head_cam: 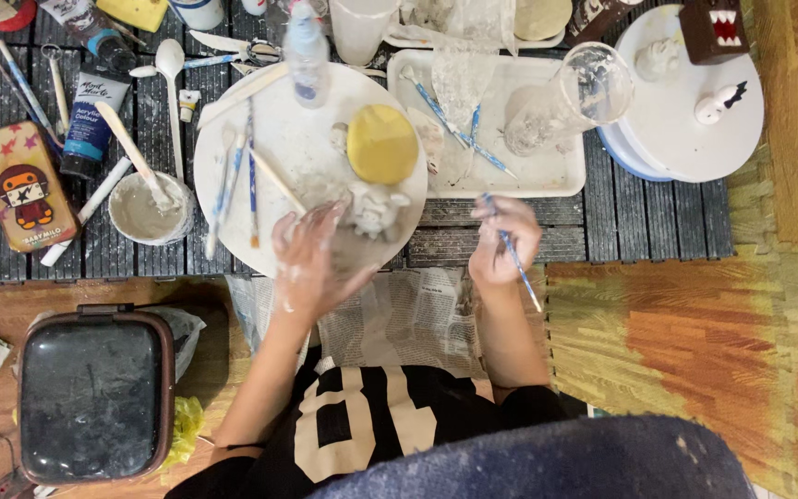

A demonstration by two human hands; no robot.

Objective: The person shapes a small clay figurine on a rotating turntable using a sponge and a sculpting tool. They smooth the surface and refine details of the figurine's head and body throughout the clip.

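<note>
Dark slatted bench (pixel 658 217) — bearing a round white board (pixel 307 139), a rectangular white tray (pixel 547 176), a white turntable (pixel 676 120), a small bowl of slip (pixel 145 211), a phone in an orange case (pixel 22 185), a paint tube (pixel 92 120) and a white spoon (pixel 171 74) — newspaper (pixel 408 314) overlaps its near edge.

Pretty cramped up top. The round white board (pixel 311 139) is crowded: a yellow sponge (pixel 381 143) sits right behind the small white clay figure (pixel 373 209), and loose brushes (pixel 237 176) lie across its left half, so the left hand (pixel 311 259) only has the near edge to come in from. Left of the board, a paste cup (pixel 145 211) with a stick in it, a paint tube (pixel 94 115) and a phone (pixel 22 185) block any sideways sweep. The right hand (pixel 502 242) with its blue-handled tool (pixel 514 259) has the white tray (pixel 547 176) and a tipped glass (pixel 570 97) just ahead. Open room: the slatted mat (pixel 658 217) right of that hand and the newspaper (pixel 417 314) between both arms.
</note>
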